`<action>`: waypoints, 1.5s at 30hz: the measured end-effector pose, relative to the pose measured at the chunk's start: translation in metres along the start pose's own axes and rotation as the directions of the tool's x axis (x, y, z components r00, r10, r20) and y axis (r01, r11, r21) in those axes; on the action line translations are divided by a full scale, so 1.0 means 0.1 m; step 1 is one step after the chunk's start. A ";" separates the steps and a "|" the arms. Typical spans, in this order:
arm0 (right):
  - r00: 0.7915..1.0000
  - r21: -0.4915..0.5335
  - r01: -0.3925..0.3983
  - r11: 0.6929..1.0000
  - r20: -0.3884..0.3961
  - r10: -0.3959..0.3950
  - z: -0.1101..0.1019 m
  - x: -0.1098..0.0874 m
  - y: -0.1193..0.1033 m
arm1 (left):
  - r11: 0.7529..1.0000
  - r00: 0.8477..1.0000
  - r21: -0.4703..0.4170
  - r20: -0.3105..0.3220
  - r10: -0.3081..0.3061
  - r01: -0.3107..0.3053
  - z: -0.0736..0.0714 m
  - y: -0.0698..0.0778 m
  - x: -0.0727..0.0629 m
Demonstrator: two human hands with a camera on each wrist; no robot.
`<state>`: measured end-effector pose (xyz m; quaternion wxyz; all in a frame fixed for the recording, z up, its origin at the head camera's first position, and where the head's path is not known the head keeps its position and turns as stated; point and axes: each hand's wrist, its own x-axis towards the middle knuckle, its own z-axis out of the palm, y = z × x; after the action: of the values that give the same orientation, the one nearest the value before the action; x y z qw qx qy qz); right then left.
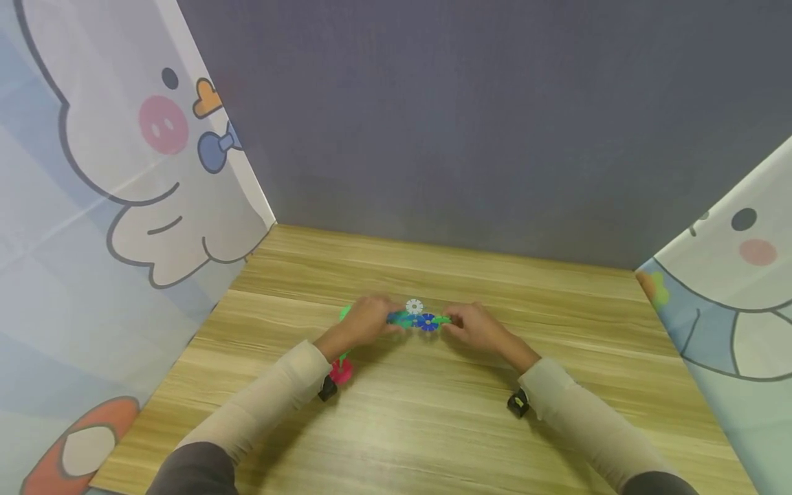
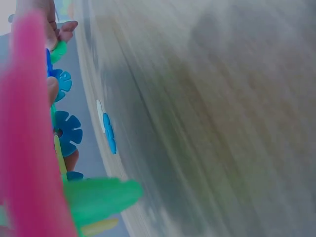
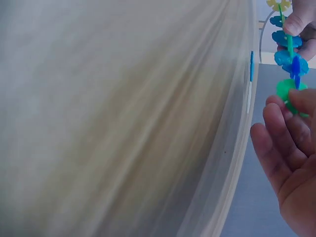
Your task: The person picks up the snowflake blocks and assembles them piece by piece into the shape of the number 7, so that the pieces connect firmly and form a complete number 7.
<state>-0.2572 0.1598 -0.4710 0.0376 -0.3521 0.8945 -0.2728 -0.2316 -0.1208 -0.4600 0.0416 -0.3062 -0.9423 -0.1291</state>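
My left hand (image 1: 369,320) grips a chain of slotted snowflake discs, blue and green ones joined edge to edge, held above the wooden table. At the chain's right end my right hand (image 1: 476,326) pinches a green disc (image 3: 285,90) between thumb and fingers, beside a dark blue disc (image 1: 427,322). The other fingers of that hand are loosely bent. Close to the left wrist camera, a blurred pink disc (image 2: 30,128) meets a green disc (image 2: 101,197). My left hand hides part of the chain.
On the wooden table (image 1: 421,426), beyond the chain, lie a white disc (image 2: 100,114) and a blue disc (image 2: 109,133). A grey wall (image 1: 464,124) rises at the back edge, with cartoon-printed sheets (image 1: 124,227) at both sides.
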 end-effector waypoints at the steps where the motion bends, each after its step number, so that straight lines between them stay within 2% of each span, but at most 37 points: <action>1: 1.000 0.010 -0.007 1.000 0.011 0.007 0.00 -0.01 0.00 | 1.000 1.000 -0.005 0.003 -0.004 0.004 0.00 0.01 0.00; 4: 1.000 0.045 -0.011 0.999 0.025 0.010 -0.02 0.00 0.02 | 1.000 1.000 -0.011 0.005 -0.009 0.009 0.00 0.02 -0.01; 10: 0.999 0.080 0.035 0.996 0.003 -0.036 -0.08 0.06 0.06 | 1.000 1.000 0.016 -0.003 -0.008 0.008 -0.05 0.02 -0.03; 18: 0.999 0.009 0.031 0.999 -0.012 -0.031 -0.14 0.22 0.02 | 0.999 1.000 0.044 0.005 0.012 -0.012 -0.06 -0.01 -0.07; 24: 1.000 -0.011 -0.006 1.000 -0.001 0.006 -0.15 0.37 -0.01 | 1.000 1.000 0.013 0.006 0.015 -0.015 -0.09 -0.02 -0.11; 28: 1.000 -0.053 0.003 0.999 0.010 -0.003 -0.15 0.49 -0.04 | 1.000 1.000 -0.006 0.007 0.015 -0.015 -0.09 -0.03 -0.13; 33: 0.997 -0.081 0.044 0.996 0.068 -0.039 -0.11 0.63 -0.07 | 0.999 1.000 -0.030 0.019 0.021 -0.020 -0.10 -0.03 -0.15; 38: 0.990 -0.085 0.076 0.993 0.122 -0.066 -0.06 0.75 -0.13 | 0.999 0.999 -0.009 0.006 0.034 -0.034 -0.10 -0.03 -0.17; 45: 0.973 -0.138 0.124 0.983 0.213 -0.093 0.05 0.92 -0.23 | 0.998 0.998 -0.003 -0.004 0.055 -0.055 -0.07 -0.07 -0.18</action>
<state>-0.3109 0.0835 -0.4518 0.0885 -0.4287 0.8832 -0.1683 -0.2212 -0.1381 -0.4581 0.0466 -0.3320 -0.9331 -0.1300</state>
